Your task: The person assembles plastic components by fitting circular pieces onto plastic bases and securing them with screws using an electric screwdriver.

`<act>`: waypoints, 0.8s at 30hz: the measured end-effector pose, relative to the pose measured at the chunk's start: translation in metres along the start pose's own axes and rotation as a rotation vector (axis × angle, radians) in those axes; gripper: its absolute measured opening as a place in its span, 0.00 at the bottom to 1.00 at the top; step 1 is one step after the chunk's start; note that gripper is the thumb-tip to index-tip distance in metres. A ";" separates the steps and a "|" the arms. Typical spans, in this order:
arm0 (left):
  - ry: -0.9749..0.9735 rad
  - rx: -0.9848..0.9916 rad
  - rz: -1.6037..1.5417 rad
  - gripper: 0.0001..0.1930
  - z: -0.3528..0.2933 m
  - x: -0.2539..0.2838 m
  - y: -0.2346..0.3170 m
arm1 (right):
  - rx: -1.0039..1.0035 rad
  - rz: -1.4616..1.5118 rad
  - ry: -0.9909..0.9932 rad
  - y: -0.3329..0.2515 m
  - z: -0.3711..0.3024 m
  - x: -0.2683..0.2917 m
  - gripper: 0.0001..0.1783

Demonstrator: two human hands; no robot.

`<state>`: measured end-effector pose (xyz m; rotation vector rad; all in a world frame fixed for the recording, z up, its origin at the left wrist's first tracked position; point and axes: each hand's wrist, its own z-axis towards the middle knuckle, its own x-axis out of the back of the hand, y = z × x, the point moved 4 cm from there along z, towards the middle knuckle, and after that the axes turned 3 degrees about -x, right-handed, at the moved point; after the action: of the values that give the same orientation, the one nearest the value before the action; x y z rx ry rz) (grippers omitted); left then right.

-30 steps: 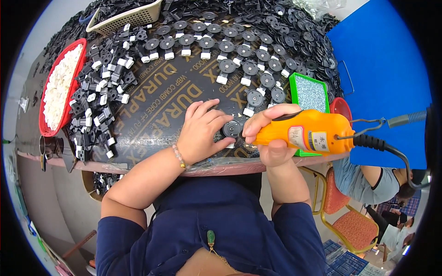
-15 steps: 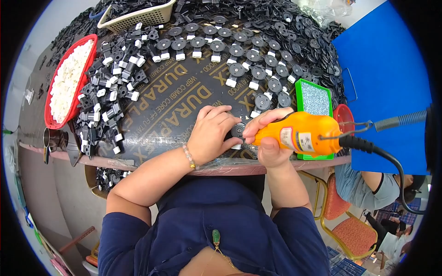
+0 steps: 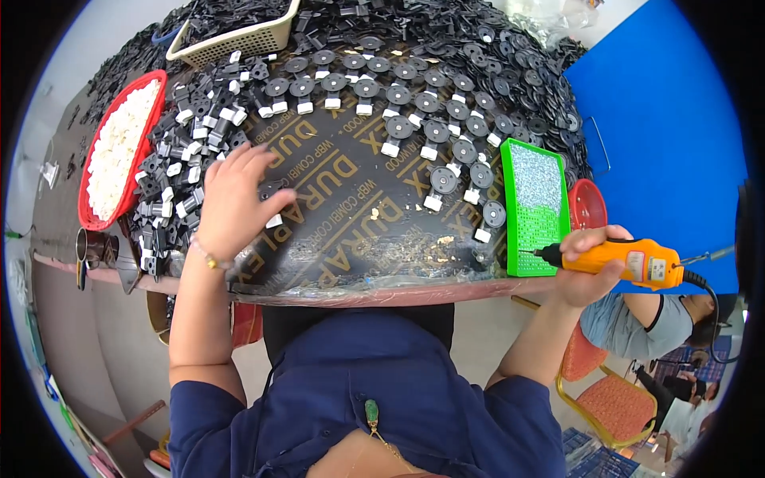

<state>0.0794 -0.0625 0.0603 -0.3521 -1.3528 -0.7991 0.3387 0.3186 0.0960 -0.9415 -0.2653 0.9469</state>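
Both hands parted since a moment ago, when they met over one piece at the near edge of the worktop. Right hand now drawn out to the right, just off the worktop edge, fingers wrapped tight round an orange electric screwdriver with its tip level and aimed at the near end of the green screw tray. Probably fetching a fresh screw, the last piece judged done. Left hand swung away to the left, fingers spread and loose, palm down on a heap of black-and-white plastic parts; a small white-ended piece showing just under the thumb, but grip on it impossible to confirm. Probably picking the next piece. Beyond the left fingertips, a red tray of white bits. Farther out, past both hands, rows of finished black round pieces with white ends, then a cream basket of black parts at the far edge.
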 end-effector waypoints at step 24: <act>-0.055 -0.459 -0.104 0.23 0.018 -0.061 0.121 | -0.005 -0.134 0.116 0.071 0.021 0.030 0.20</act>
<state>0.1493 0.0517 0.0321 -0.6704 -1.2378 -1.1968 0.3038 0.3710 0.0473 -0.9675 -0.2299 0.7660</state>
